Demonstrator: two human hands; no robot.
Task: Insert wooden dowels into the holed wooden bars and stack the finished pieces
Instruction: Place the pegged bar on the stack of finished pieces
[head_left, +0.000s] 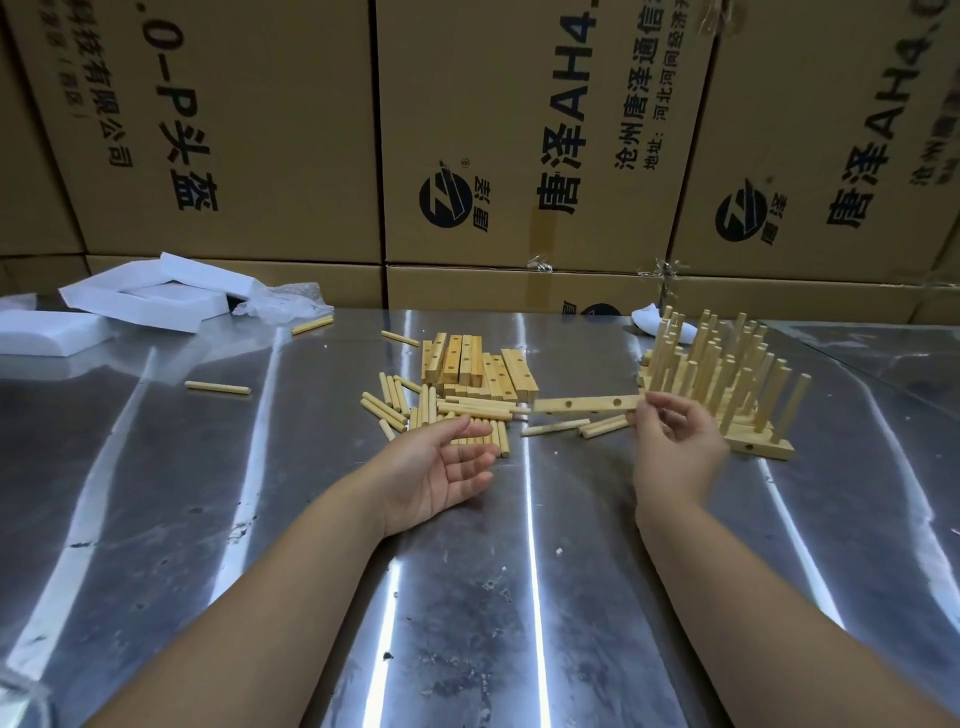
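My right hand (675, 441) pinches the right end of a holed wooden bar (582, 403), which lies level just above the metal table. My left hand (447, 467) is palm up with relaxed fingers, holding nothing, at the near edge of a loose heap of wooden dowels (431, 410). Behind the heap lies a pile of empty holed bars (475, 366). To the right stands the cluster of finished pieces (727, 379), bars with dowels standing upright in them. Two dowels (576, 427) lie under the held bar.
The shiny metal table (467, 597) runs toward me. Stray dowels (218, 387) lie at left, with white foam pieces (130, 299) and a plastic bag (283, 304) at the back left. Cardboard boxes (519, 156) wall off the back.
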